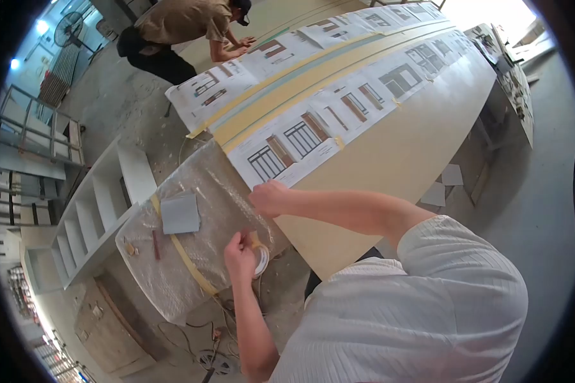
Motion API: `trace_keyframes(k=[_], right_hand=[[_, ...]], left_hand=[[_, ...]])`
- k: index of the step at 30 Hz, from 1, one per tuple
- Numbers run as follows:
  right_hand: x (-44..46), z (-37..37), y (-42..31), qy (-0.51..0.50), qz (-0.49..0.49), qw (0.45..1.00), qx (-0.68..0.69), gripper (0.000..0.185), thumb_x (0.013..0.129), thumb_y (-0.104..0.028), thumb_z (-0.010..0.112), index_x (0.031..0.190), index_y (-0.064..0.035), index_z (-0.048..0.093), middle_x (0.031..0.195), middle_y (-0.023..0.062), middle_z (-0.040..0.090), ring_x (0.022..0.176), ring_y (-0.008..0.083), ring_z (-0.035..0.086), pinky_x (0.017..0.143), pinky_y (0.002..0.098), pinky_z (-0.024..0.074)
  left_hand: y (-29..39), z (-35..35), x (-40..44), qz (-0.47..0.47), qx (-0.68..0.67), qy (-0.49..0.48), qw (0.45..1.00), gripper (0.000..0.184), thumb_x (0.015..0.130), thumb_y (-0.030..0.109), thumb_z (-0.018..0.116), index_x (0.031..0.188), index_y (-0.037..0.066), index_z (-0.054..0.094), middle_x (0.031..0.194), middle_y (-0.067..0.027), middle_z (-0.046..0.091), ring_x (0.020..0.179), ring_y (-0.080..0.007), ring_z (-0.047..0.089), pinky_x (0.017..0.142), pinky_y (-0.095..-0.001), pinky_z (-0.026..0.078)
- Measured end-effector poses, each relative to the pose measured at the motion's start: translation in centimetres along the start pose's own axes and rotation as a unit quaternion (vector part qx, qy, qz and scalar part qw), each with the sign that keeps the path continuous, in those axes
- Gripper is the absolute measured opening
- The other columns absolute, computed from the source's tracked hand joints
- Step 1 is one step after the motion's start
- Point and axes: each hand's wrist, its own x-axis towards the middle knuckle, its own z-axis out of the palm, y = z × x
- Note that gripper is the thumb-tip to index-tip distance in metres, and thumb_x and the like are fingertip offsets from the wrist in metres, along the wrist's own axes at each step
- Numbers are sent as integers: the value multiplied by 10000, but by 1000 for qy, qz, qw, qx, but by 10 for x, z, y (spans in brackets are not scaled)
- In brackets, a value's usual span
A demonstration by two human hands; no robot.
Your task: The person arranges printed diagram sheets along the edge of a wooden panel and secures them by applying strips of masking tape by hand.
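Note:
My left hand (239,255) is closed on a roll of tape (262,260), whose round ring hangs at the fingers' right side. My right hand (271,198) is curled shut at the near corner of the long board table (364,172). What its fingers hold, if anything, is hidden. Beside that hand lies a printed sheet with drawings of window and door frames (286,150), held down by bits of yellow tape. Left of both hands stands a plastic-wrapped surface (217,185) carrying a grey square sheet (180,214) and a strip of yellow tape (195,268).
Across the table a person (179,32) leans over the papers, hands on them. A white shelf frame (102,204) lies to the left. Cables and a reel (216,362) are on the floor below. More printed sheets run along the board, and a cluttered bench (514,83) stands far right.

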Motion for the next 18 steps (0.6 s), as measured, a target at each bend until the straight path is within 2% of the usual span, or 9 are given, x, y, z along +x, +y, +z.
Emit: trace_keyframes(k=[2,4,7,9,11,13,15,16,18], right_hand=[[-19,-4,-1,49,-26,997,46,273,898,-304,762,976,-43,771,940,164,771,899,336,746,793,432,581],[-55,-20,-4,-12,-47,944,326,311,945,-346,739,980,-36,745,898,144,756,841,327,713,759,412,553],[-83,-17,13,11,-74,917,391,320,942,-337,745,950,-17,744,900,153,760,810,297,715,728,419,547],[-99,-29,28,28,-58,910,408,287,934,-298,743,925,-12,735,881,155,750,799,295,712,721,418,544],[-107,-34,46,49,-41,901,428,255,927,-260,741,900,-7,726,862,157,739,788,292,709,714,417,541],[-116,-38,70,140,-147,896,395,190,896,-180,731,847,0,701,815,158,713,769,313,699,701,418,542],[-129,-52,93,159,-174,901,365,176,885,-167,728,833,-3,691,805,159,704,761,328,694,696,426,543],[-136,-62,104,169,-206,905,332,163,875,-153,725,819,-6,682,795,160,695,753,344,689,690,434,545],[-150,-75,128,156,-190,911,331,163,870,-158,730,827,-8,685,837,161,707,777,346,696,699,440,548]], left_hand=[[24,-7,-14,3,11,15,1000,261,1027,97,616,1256,33,724,1053,-172,745,899,-263,721,803,-358,559],[48,-4,-27,-2,23,32,999,267,1031,89,608,1267,30,718,1068,-161,733,882,-264,713,799,-346,557],[85,19,-32,28,-21,29,999,318,1028,79,616,1337,18,664,1058,-138,701,859,-229,701,770,-334,560],[103,38,-31,21,-44,-3,999,373,1056,98,613,1419,15,604,1127,-94,684,926,-147,669,795,-307,553],[125,54,-28,-4,-31,-43,999,377,1053,118,624,1412,6,601,1153,-99,682,933,-145,668,795,-304,554],[141,73,-20,-23,-14,-89,996,384,1050,139,636,1405,-3,598,1179,-104,679,939,-142,667,795,-301,555],[144,91,-10,-50,-81,-138,986,358,1032,214,687,1317,6,625,917,-84,695,653,-97,618,594,-288,544],[148,99,-3,-50,-88,-155,983,357,1029,269,704,1263,5,651,873,-63,686,593,-89,593,552,-296,518],[173,116,2,-75,-72,-159,982,316,1019,244,709,1227,8,671,886,-64,694,596,-102,600,560,-304,514]])
